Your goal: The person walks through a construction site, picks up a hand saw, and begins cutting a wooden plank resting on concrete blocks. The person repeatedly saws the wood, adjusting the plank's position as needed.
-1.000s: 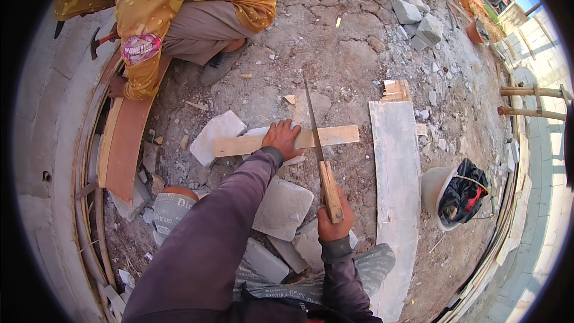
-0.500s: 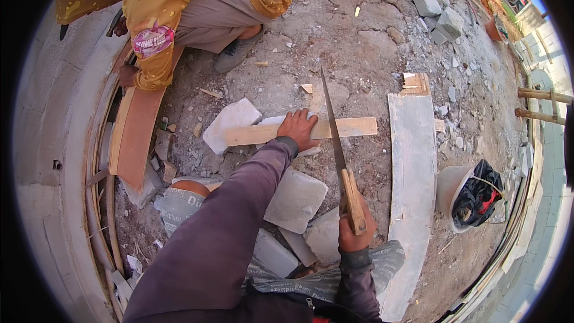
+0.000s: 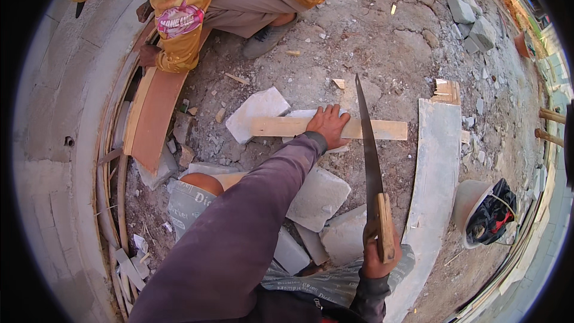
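Note:
My left hand (image 3: 327,126) presses down on a short wooden board (image 3: 281,127), its fingers closed over the far edge. Broken pale blocks (image 3: 258,112) lie under the board's left and middle parts. In my right hand (image 3: 379,257) is the wooden handle of a handsaw (image 3: 372,158). The saw's long dark blade points away from me and crosses the board to the right of my left hand. The board's right end sticks out past the blade. Whether the teeth bite into the wood I cannot tell.
A long grey-white plank (image 3: 435,161) lies to the right, with a bucket (image 3: 469,206) holding a black bag beyond it. Several block pieces (image 3: 320,197) lie near my legs. At the far left a crouching co-worker (image 3: 251,0) holds a reddish-brown board (image 3: 156,110).
The whole scene has shifted rightward in the view. My right hand has drawn the saw back toward me a little. My left hand stays on the board.

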Available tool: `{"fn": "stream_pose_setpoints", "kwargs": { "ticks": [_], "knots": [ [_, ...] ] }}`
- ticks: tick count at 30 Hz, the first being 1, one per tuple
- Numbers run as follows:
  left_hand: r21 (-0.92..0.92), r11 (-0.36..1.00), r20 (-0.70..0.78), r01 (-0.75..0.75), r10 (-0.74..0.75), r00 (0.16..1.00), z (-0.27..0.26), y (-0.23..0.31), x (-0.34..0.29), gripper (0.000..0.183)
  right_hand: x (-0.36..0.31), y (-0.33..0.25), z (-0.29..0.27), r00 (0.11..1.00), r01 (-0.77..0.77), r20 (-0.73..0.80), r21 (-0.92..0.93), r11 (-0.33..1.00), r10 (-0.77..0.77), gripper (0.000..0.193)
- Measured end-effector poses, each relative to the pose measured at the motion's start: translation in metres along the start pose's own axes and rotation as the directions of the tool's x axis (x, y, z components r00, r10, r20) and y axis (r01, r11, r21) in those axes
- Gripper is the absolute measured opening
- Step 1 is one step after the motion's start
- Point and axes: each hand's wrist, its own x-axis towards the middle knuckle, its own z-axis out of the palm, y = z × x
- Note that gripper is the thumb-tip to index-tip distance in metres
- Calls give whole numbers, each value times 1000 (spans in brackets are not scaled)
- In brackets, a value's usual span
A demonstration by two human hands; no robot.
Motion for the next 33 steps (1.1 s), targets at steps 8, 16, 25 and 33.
{"fn": "stream_pose_setpoints", "kwargs": {
  "ticks": [8,16,25,33],
  "knots": [
    [-21,1000,-23,10,-11,1000,3,3,0,68,-14,29,9,961,275,-15,11,961,-275,56],
    [4,1000,-95,3,-2,995,11,2,1,69,-16,65,-23,979,203,65,-245,948,-193,50],
    [-33,999,-40,36,-37,999,9,4,3,72,-9,84,8,974,199,-107,-2,980,-198,29],
    [-49,999,6,14,-14,1000,4,3,3,75,-10,24,-8,996,92,5,-96,991,-92,42]
  ]
}}
